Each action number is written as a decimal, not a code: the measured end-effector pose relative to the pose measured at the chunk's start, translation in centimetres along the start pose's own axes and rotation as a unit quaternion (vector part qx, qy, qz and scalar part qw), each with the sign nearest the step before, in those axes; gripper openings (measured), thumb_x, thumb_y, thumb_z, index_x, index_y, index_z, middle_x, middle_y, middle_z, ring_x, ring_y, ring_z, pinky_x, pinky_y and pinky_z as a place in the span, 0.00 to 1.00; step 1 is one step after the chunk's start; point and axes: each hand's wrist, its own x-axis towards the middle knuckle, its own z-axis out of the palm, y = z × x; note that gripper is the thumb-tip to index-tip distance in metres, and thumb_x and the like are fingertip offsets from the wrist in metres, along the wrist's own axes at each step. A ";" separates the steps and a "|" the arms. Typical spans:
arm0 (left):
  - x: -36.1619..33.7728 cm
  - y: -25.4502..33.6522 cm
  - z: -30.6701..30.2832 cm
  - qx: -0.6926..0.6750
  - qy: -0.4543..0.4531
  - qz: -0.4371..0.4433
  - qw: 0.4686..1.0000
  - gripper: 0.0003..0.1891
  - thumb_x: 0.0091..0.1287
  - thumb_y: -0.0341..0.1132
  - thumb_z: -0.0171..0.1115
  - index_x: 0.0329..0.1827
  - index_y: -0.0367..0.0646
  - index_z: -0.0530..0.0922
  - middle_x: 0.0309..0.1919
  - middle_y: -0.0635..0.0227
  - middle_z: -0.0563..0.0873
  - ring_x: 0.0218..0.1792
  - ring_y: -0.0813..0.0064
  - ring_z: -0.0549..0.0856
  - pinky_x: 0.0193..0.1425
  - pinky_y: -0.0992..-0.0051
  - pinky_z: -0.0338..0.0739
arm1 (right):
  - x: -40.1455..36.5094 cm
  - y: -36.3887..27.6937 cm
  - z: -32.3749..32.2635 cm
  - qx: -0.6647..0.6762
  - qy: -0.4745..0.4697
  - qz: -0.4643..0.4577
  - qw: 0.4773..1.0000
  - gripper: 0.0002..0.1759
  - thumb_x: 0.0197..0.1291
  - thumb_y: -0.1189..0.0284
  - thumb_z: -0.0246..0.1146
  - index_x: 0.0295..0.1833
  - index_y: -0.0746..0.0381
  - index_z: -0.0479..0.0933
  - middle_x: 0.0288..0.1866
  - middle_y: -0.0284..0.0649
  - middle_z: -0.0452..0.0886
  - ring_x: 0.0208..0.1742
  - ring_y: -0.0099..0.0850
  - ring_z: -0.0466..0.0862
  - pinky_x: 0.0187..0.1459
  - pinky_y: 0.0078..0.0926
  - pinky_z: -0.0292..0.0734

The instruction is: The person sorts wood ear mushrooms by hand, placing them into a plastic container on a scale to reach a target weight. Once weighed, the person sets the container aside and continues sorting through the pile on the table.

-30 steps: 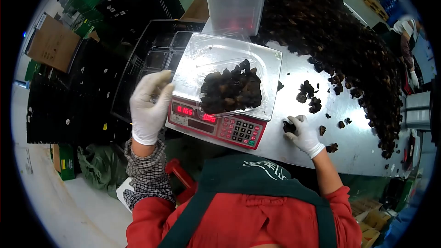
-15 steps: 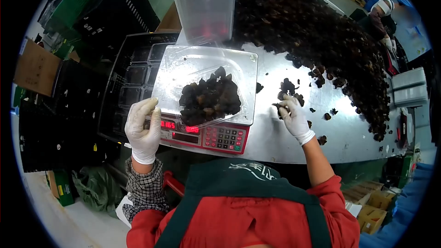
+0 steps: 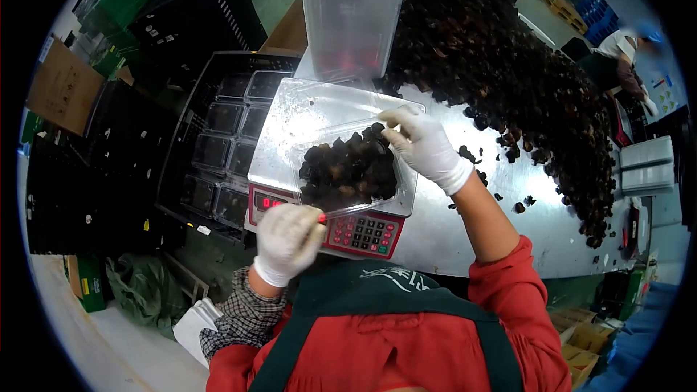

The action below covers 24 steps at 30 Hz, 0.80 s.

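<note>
A clear plastic tray point(image 3: 363, 207) heaped with dark, crinkled wood ear mushrooms point(image 3: 348, 167) sits on the metal pan of a red-bodied scale point(image 3: 279, 112). My left hand point(image 3: 289, 241), in a white glove, has its fingertips pinched at the tray's near edge, partly covering the scale's red display. At the far right corner of the tray is my gloved right hand point(image 3: 425, 145), thumb and fingers closed about the rim beside the mushrooms. Its exact grip is partly hidden.
Loose mushrooms form a big pile point(image 3: 508, 65) across the metal table point(image 3: 465, 247). Behind the scale rises a tall stack of clear trays point(image 3: 352, 22). A black crate point(image 3: 174, 152) at left holds several lidded clear boxes point(image 3: 218, 117). A co-worker point(image 3: 621, 58) stands at far right.
My right hand has moved left from the loose mushrooms on the table to the tray's far corner. My left hand has moved right and nearer, to the tray's front edge.
</note>
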 end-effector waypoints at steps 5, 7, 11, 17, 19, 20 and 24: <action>0.6 0.4 2.3 0.017 -0.074 0.006 0.997 0.21 0.52 0.32 0.72 0.49 0.42 0.79 0.44 0.66 0.81 0.45 0.63 0.79 0.52 0.63 0.72 | 0.7 0.8 3.4 -0.241 -0.119 -0.113 0.957 0.14 0.49 0.81 0.61 0.43 0.59 0.81 0.37 0.41 0.82 0.40 0.44 0.82 0.43 0.36 0.78; 1.1 0.2 2.2 0.010 -0.083 0.020 0.996 0.21 0.51 0.32 0.72 0.50 0.42 0.78 0.44 0.66 0.81 0.45 0.63 0.79 0.52 0.63 0.72 | 1.2 0.9 2.2 -0.156 -0.121 -0.093 0.976 0.15 0.49 0.82 0.59 0.43 0.60 0.81 0.37 0.43 0.82 0.40 0.44 0.82 0.43 0.37 0.78; 0.6 -0.2 1.4 -0.013 -0.043 0.032 0.998 0.19 0.51 0.29 0.70 0.48 0.43 0.78 0.40 0.67 0.82 0.40 0.63 0.80 0.48 0.62 0.74 | 2.8 3.0 -0.6 -0.026 -0.043 0.009 0.999 0.14 0.57 0.79 0.58 0.49 0.63 0.81 0.42 0.46 0.85 0.44 0.39 0.85 0.48 0.30 0.79; 1.8 1.6 3.6 -0.082 -0.034 0.113 0.990 0.18 0.53 0.32 0.69 0.48 0.42 0.79 0.43 0.65 0.83 0.41 0.64 0.81 0.48 0.64 0.77 | 8.6 6.2 1.6 0.284 -0.027 0.368 0.885 0.31 0.73 0.56 0.47 0.67 0.72 0.64 0.44 0.51 0.83 0.41 0.35 0.83 0.41 0.31 0.80; 2.5 2.2 4.6 -0.082 -0.054 0.111 0.989 0.21 0.52 0.33 0.70 0.50 0.40 0.79 0.46 0.62 0.82 0.43 0.63 0.81 0.48 0.64 0.77 | 9.1 6.7 2.4 0.412 0.019 0.385 0.826 0.34 0.74 0.51 0.43 0.69 0.71 0.62 0.45 0.51 0.83 0.40 0.35 0.82 0.42 0.29 0.79; 2.8 2.2 5.0 -0.073 -0.080 0.109 0.988 0.25 0.50 0.36 0.71 0.52 0.38 0.77 0.49 0.60 0.80 0.47 0.61 0.79 0.51 0.62 0.76 | 9.1 7.0 2.6 0.472 0.042 0.390 0.790 0.36 0.74 0.49 0.41 0.69 0.71 0.61 0.45 0.51 0.82 0.39 0.35 0.81 0.42 0.29 0.79; 2.6 2.5 6.0 0.006 -0.132 0.063 0.989 0.31 0.50 0.38 0.70 0.58 0.36 0.73 0.54 0.56 0.77 0.54 0.59 0.75 0.60 0.59 0.70 | 7.0 7.3 0.3 0.608 -0.042 0.184 0.771 0.42 0.73 0.43 0.31 0.66 0.71 0.66 0.41 0.46 0.84 0.44 0.33 0.81 0.51 0.29 0.75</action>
